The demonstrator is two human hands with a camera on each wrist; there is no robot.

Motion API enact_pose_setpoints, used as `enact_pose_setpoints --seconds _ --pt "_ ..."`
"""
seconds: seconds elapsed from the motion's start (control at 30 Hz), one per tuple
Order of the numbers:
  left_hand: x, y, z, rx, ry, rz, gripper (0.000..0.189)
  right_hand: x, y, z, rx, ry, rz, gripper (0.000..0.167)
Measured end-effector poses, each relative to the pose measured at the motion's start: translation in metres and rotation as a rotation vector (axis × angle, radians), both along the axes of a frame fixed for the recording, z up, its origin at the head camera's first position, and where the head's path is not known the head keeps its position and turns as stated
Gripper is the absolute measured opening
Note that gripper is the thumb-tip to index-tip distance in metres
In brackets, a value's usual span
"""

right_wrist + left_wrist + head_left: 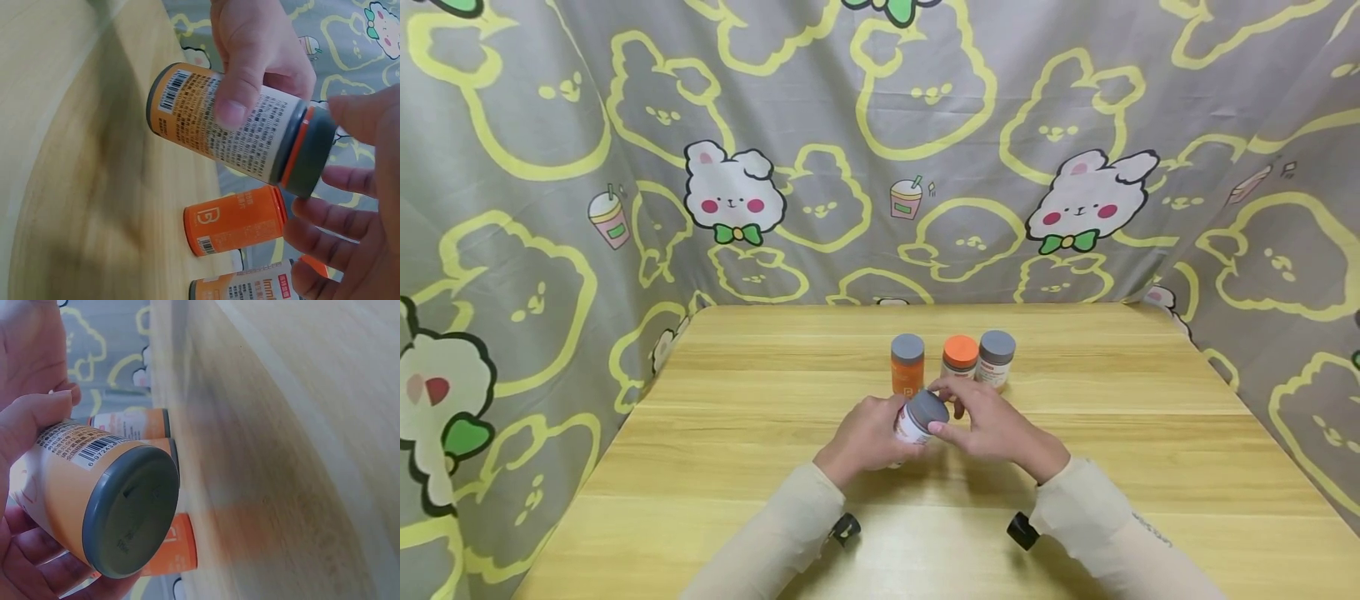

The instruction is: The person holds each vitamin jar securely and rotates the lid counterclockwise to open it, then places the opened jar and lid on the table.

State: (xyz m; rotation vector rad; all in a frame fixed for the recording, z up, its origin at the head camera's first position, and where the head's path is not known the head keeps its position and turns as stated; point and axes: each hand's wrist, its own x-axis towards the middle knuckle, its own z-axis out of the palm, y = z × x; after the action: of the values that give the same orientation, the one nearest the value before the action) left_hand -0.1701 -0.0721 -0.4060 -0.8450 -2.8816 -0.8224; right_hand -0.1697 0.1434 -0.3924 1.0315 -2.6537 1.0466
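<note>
Tilted above the table, a pill bottle (pixel 913 426) with a white and orange label is gripped round its body by my left hand (pixel 867 439). Its dark grey base (pixel 131 512) and barcode face the left wrist camera. My right hand (pixel 992 421) has its thumb and fingers around the edge of the bottle's grey lid (pixel 310 153). A thin orange ring (pixel 296 150) shows between the lid and the dark neck in the right wrist view. Part of the label is covered by the left thumb, and what is inside the bottle cannot be seen.
Behind the hands stand an orange bottle (pixel 907 368) with a grey lid, a bottle with an orange lid (pixel 960 352), and a white-labelled bottle (pixel 996 360) with a grey lid. They stand on a wooden table (pixel 715 450). A patterned curtain (pixel 820 275) surrounds its back and sides.
</note>
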Motion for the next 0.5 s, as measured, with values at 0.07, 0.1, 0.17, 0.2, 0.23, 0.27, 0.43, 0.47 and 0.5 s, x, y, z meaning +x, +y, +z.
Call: enact_pose_setpoints --seconds 0.07,0.1,0.17,0.2,0.23,0.27,0.43,0.47,0.5 --pt "0.0 0.0005 0.0001 -0.001 -0.003 0.0 0.044 0.0002 -0.0011 -0.0013 0.01 0.002 -0.028 0.041" --pt "0.0001 0.0008 0.0002 -0.001 -0.005 0.0 0.044 0.0006 -0.0018 -0.0014 0.014 0.007 -0.044 0.042" --pt "0.0002 0.0013 0.0006 -0.004 -0.005 0.001 0.044 0.0008 -0.0032 -0.0023 0.015 0.018 -0.067 0.042" --pt "0.0003 0.0015 0.0008 -0.006 -0.003 0.001 0.044 0.0013 -0.0038 -0.002 0.012 0.022 -0.074 0.041" --pt "0.0002 0.0016 0.001 -0.007 -0.001 -0.001 0.044 0.0012 -0.0041 -0.0022 0.006 0.026 -0.073 0.04" --pt "0.0003 0.0018 0.0011 -0.008 0.0 0.0 0.044 0.0014 -0.0042 -0.002 -0.005 0.026 -0.07 0.039" --pt "0.0009 0.0018 0.0014 -0.014 -0.016 0.006 0.045 0.001 -0.0025 -0.0035 -0.042 0.029 -0.02 0.038" --pt "0.0011 0.0019 0.0015 -0.016 -0.02 0.009 0.045 0.001 -0.0019 -0.0041 -0.049 0.033 -0.006 0.038" --pt "0.0013 0.0019 0.0015 -0.016 -0.023 0.008 0.045 0.0008 -0.0012 -0.0049 -0.055 0.038 0.006 0.038"
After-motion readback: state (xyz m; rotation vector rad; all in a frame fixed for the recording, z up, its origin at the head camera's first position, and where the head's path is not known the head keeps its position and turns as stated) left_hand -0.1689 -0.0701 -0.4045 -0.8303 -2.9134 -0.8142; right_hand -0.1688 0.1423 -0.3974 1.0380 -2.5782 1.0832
